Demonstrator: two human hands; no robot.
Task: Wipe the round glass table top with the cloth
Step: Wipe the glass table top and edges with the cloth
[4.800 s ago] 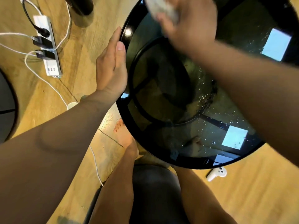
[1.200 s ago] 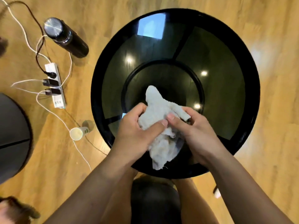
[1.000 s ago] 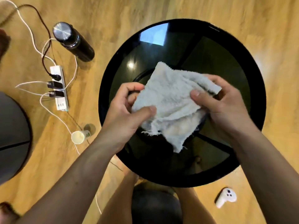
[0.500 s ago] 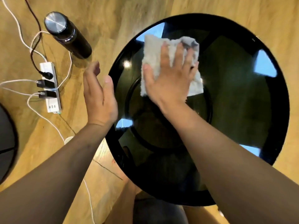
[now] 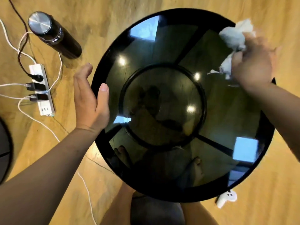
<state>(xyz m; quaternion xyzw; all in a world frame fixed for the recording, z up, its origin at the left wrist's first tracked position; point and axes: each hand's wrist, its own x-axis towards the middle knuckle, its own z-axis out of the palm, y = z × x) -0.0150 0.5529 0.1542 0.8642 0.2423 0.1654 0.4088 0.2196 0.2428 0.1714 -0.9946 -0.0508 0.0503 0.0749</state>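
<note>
The round table top [image 5: 227, 114] is dark glass in a black rim and fills the middle of the head view. My right hand [image 5: 253, 62] is at its far right edge, blurred, shut on a crumpled white cloth [image 5: 233, 38] that sticks out past the fingers. My left hand [image 5: 89, 98] rests flat against the table's left rim with the fingers straight and the thumb on the rim, holding nothing.
A black flask with a steel lid [image 5: 53, 34] stands on the wooden floor at upper left. A white power strip [image 5: 42, 91] with plugs and cables lies beside it. A white controller [image 5: 226, 199] lies by the table's near right edge. My knees are below the table.
My right hand has swept the cloth from the far left part of the glass across to the far right edge, and the cloth has bunched up. My left hand stays at the left rim.
</note>
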